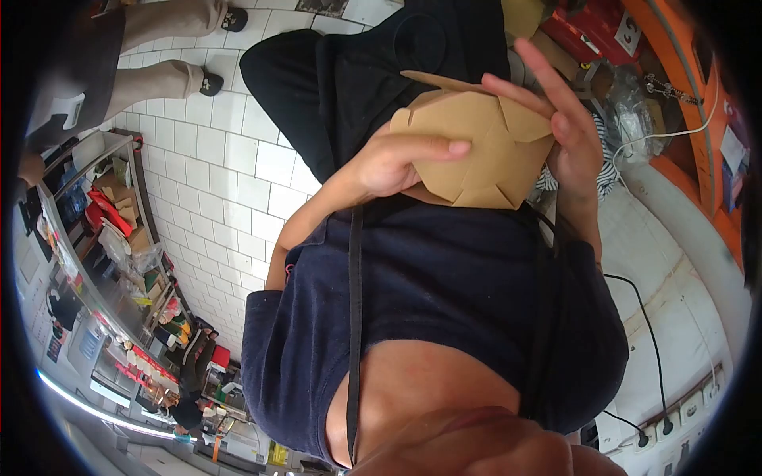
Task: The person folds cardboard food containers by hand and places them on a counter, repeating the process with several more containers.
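A brown kraft-paper food box [476,151] is held in front of my dark blue shirt, with creased sides and one flap standing out at its far left. My left hand [397,163] grips it from the left. The thumb lies across the near face, and the other fingers are hidden beneath the box. At the box's right side, my right hand [575,147] has its fingers stretched apart. One finger reaches along the far edge and another points up, away from the paper. The inside of the box is hidden.
At right stand a white surface [651,238], an orange frame [702,151] and crumpled clear plastic [631,115]. Black cables run to wall sockets [690,408]. To the left, a crowded shelf [127,230] lines the white tiled floor [198,163]. Another person's legs [151,87] are at upper left.
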### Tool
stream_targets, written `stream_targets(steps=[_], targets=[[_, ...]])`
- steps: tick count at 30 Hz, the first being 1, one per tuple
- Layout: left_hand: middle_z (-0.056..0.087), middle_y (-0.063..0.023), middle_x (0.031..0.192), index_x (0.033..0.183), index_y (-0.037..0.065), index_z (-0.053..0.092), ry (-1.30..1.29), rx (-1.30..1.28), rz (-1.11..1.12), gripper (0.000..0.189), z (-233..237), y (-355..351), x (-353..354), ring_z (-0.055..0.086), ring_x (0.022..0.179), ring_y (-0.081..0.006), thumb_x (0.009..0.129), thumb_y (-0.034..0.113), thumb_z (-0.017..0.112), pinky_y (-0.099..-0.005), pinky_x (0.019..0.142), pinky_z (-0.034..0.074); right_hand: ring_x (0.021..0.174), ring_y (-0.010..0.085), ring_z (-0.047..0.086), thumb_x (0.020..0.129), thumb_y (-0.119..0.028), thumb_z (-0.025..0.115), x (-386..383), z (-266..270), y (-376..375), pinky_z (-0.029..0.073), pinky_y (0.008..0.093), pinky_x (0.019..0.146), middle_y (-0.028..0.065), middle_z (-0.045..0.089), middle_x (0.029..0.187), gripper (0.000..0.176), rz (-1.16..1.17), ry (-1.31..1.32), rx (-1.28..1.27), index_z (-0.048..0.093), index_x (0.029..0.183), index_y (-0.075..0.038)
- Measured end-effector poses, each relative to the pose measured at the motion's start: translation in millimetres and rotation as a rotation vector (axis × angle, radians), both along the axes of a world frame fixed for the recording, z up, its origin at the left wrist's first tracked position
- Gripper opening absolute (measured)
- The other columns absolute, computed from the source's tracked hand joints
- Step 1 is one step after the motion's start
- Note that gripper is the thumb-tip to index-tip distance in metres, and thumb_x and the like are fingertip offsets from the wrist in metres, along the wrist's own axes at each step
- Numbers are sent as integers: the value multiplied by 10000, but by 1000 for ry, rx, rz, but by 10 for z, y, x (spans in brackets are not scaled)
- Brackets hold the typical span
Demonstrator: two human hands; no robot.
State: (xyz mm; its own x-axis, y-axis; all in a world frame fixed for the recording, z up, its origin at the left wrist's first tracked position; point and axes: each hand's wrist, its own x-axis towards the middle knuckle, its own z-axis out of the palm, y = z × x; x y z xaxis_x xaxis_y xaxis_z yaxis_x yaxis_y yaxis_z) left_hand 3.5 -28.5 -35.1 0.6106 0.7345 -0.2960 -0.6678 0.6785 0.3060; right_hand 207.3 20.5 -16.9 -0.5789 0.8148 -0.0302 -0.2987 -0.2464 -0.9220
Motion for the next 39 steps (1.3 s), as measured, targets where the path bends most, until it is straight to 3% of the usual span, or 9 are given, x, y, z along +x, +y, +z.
stream_targets(steps=[6, 8, 11, 15, 19, 24, 26, 34, 39], targets=[[521, -86, 1166, 1280, -13, 377, 379, 190, -149, 543, 29, 53, -68, 486, 1066, -157, 797, 59, 615, -286, 917, 384, 1163, 240, 470, 785, -15, 564, 103, 60, 175, 309, 292, 999, 197, 477, 1254, 628, 188, -161, -334, 279, 1343, 37], [522, -84, 1170, 1265, -9, 409, 305, 192, -233, 512, 147, 164, -116, 484, 1081, -165, 797, 56, 607, -293, 921, 384, 1197, 239, 431, 764, -97, 625, 132, 109, 158, 309, 309, 998, 183, 381, 1343, 686, 217, -250, -153, 284, 1349, 14], [596, -96, 1063, 1102, -10, 564, 558, 922, -169, 331, 257, 354, -72, 559, 997, -224, 792, 89, 626, -286, 870, 423, 1234, 228, 374, 713, -215, 698, 184, -26, 470, 314, 341, 994, 149, 303, 1392, 799, 415, -67, 385, 274, 1351, 12], [637, -120, 963, 970, -31, 617, 696, 1297, -323, 251, 823, 785, -150, 591, 953, -235, 739, 59, 651, -314, 849, 444, 1257, 233, 329, 603, -333, 770, 311, 492, 663, 298, 365, 1003, 127, 260, 1400, 977, 564, -207, 331, 249, 1356, 10], [654, -105, 870, 876, 23, 640, 908, 1445, 708, 191, 1012, 1206, -365, 618, 870, -271, 705, 96, 686, -329, 791, 473, 1222, 251, 372, 541, -362, 786, 600, 980, 886, 295, 350, 1008, 136, 323, 1351, 1051, -214, -350, 577, 232, 1354, 8], [602, -113, 1061, 1064, 20, 568, 1758, 2083, 640, 400, 765, 2211, 46, 548, 1033, -306, 699, 149, 666, -381, 910, 418, 1265, 270, 319, 693, -342, 697, 835, 1498, 1842, 265, 362, 1032, 190, 316, 1349, 885, -795, -353, 897, 228, 1350, 21], [601, -110, 1061, 1055, 21, 567, 1917, 2223, 510, 366, 424, 2505, 248, 557, 1023, -274, 707, 122, 617, -352, 888, 435, 1262, 290, 314, 749, -307, 661, 998, 1360, 2256, 267, 372, 1029, 204, 327, 1339, 805, -1181, -935, 1020, 232, 1355, 2], [637, -89, 936, 1003, 12, 589, 2038, 2256, 167, 306, 375, 2751, 301, 633, 805, -219, 705, 62, 538, -301, 663, 520, 1177, 253, 422, 757, -187, 661, 477, 662, 1626, 335, 382, 978, 162, 434, 1264, 577, -918, -675, 1071, 419, 1248, -4], [615, -137, 678, 799, 13, 636, 1649, 1987, 588, 116, 582, 2875, 62, 624, 635, -262, 719, 96, 622, -338, 593, 504, 1015, 216, 549, 782, -80, 614, 422, 315, 1633, 421, 327, 890, 110, 569, 1103, 378, -917, -473, 879, 523, 1142, -7]])
